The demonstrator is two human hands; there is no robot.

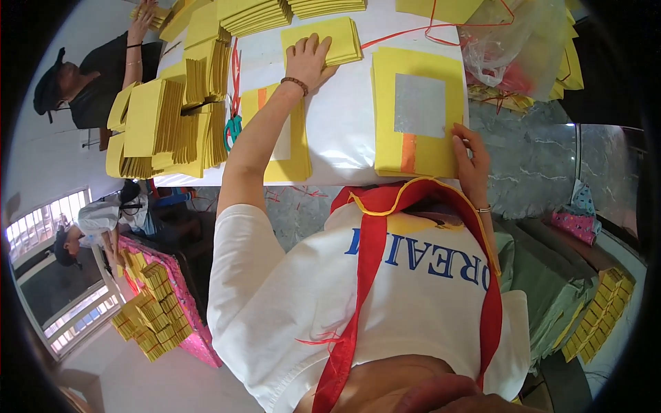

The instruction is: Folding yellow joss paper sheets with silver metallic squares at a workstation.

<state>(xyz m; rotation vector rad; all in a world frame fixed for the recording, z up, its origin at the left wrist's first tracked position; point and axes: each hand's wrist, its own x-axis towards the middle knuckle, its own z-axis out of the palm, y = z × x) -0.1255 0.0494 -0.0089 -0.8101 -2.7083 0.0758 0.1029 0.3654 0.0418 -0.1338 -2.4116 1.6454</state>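
My left hand (pixel 308 63) lies with spread fingers on top of a small stack of folded yellow paper (pixel 341 41) at the far middle of the table. Its thumb rests by the stack's near edge. At the right, my right hand (pixel 472 157) touches the side edge of a larger pile of yellow sheets (pixel 385 110); its fingers are apart. The top sheet there carries a silver-grey rectangle (pixel 420 103) and an orange strip (pixel 408 153). Under my left forearm lies another yellow pile (pixel 296 148) with an orange strip, partly hidden by the arm.
Scissors with teal handles (pixel 233 132) lie left of my forearm, beside red string (pixel 236 79). Tall yellow paper stacks (pixel 155 117) crowd the table's left side. A clear plastic bag (pixel 506 51) sits at the far right. Two other people (pixel 96 93) work at the left.
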